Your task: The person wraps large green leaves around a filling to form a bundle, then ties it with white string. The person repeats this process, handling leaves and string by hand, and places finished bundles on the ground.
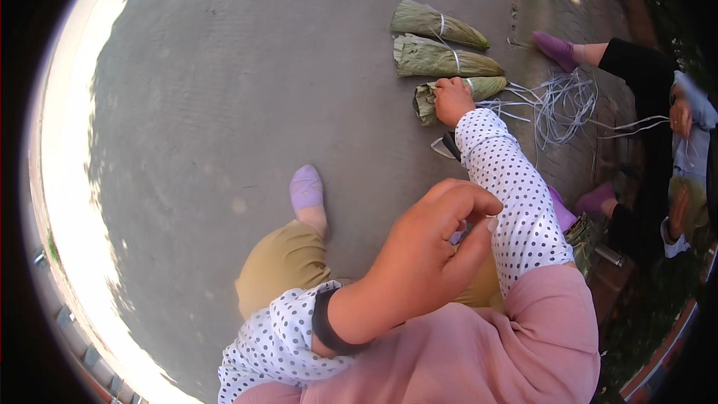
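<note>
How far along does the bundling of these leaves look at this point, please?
Two tied leaf bundles already lie on the concrete ground. The right hand is pressing a third bundle beside them; the left hand is held up near the camera. Loose pale strings remain.

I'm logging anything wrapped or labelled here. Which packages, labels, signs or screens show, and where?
No labels, signs or screens show.
Three leaf bundles: green cones tied with pale string, stacked in a column on the grey ground; the right hand grips the nearest.
Loose pale strings: tangled right of them.
</note>
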Available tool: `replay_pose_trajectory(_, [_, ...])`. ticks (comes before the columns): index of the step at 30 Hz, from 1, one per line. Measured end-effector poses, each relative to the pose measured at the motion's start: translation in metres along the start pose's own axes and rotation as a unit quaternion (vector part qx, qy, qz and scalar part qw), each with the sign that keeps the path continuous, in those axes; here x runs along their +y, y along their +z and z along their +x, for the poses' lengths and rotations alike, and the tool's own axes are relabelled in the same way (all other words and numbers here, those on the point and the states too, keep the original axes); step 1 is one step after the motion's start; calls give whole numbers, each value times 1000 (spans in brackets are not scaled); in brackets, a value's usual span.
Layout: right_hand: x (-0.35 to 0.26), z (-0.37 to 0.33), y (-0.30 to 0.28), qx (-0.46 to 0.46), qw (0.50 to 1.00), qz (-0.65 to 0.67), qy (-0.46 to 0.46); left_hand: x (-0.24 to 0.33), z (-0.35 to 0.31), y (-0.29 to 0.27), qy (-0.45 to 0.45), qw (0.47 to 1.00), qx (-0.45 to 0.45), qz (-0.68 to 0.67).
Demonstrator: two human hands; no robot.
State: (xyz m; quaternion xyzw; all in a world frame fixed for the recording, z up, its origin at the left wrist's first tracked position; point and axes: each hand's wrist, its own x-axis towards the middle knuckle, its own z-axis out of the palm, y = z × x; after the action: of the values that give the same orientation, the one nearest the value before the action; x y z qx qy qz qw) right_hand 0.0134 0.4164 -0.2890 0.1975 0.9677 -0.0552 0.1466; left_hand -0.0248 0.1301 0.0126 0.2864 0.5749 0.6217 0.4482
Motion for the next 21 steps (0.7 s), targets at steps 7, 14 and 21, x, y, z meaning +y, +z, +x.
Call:
replay_pose_trajectory(7, [37,-74,-107,331,920,210,5,-2,-30,21,-35,998,-10,-55])
replay_pose_trajectory(14, [-55,-249,-236,422,700,570,-87,-8,-44,37,-208,883,74,-414])
replay_pose_trajectory(21, [-93,-402,-223,319,838,441,-36,-28,-48,35,-29,850,-30,-526])
